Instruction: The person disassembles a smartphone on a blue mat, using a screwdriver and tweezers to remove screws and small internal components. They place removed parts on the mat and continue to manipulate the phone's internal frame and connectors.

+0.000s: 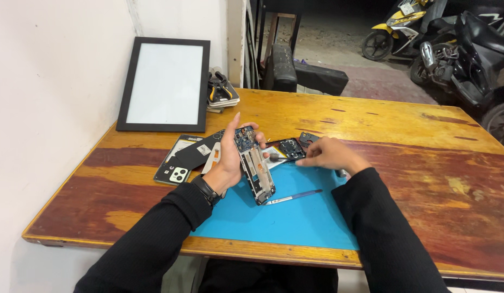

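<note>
We hold an opened smartphone chassis with exposed blue circuit board (254, 163) above the blue rubber work mat (284, 217).
Our left hand (226, 157) grips its edges, fingers wrapped; our right hand (329, 154) rests curled over small black phone parts (291, 148), its grasp unclear. We judge that steady support keeps the board safe.
</note>
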